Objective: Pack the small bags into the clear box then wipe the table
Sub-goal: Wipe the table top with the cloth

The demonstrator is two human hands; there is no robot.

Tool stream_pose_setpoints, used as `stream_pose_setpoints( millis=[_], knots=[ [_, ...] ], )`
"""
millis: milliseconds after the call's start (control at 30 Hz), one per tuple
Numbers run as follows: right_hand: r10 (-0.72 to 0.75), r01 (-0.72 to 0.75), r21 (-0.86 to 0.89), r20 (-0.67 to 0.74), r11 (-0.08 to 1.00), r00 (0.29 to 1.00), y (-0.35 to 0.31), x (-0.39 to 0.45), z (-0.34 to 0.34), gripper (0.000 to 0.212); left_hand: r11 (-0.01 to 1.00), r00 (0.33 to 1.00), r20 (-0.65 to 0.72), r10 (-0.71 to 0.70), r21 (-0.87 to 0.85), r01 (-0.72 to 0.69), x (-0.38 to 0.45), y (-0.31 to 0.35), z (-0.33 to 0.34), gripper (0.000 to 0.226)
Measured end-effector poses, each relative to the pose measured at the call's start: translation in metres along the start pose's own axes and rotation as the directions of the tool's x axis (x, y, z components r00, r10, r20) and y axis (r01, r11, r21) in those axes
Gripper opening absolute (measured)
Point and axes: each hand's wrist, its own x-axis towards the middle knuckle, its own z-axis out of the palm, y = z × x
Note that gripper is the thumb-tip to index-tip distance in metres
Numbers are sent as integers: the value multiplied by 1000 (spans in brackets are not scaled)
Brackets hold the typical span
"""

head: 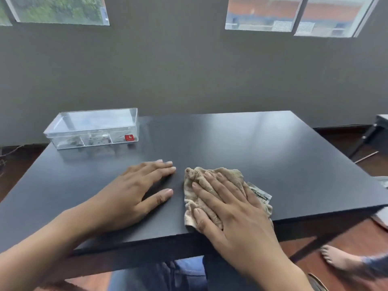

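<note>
A clear box (63, 131) with a lid and a red sticker stands at the far left corner of the black table (241, 148); small bags (94, 140) show through its front wall. My right hand (228, 206) presses flat on a crumpled beige cloth (195, 179) near the table's front edge. A small printed label sticks out from under the cloth on its right. My left hand (136, 192) rests flat on the bare tabletop just left of the cloth, fingers spread, holding nothing.
A grey wall with windows rises behind the table. Another table's leg (365, 137) stands at the far right. A person's bare foot (336, 257) is on the wooden floor at lower right. My knees in jeans show under the front edge.
</note>
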Motion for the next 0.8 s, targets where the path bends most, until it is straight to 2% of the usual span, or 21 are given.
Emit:
stream_pose_setpoints(
  millis=[100,200,367,467,567,667,800],
  knots=[
    [112,-113,-14,-59,994,992,43,-9,-12,60,999,998,24,50,9,-50,37,11,6,67],
    [265,-269,-12,-139,963,954,89,-21,-24,60,996,995,31,91,-5,-91,72,29,20,68],
    [512,-512,44,-167,858,843,160,-21,-51,58,989,988,40,148,-8,-147,109,52,35,70],
    [626,-630,5,-113,777,771,195,-4,-63,55,988,986,67,151,8,-152,120,50,36,69],
    [693,-694,-53,-34,718,720,215,23,-65,60,993,994,30,109,48,-110,124,40,33,67],
    [729,-727,-86,-15,681,684,224,60,-66,66,997,999,-17,45,68,-44,123,29,32,65],
    [750,-745,-115,9,657,661,226,110,-63,74,1000,998,-62,-11,-3,10,118,27,35,60]
  ],
)
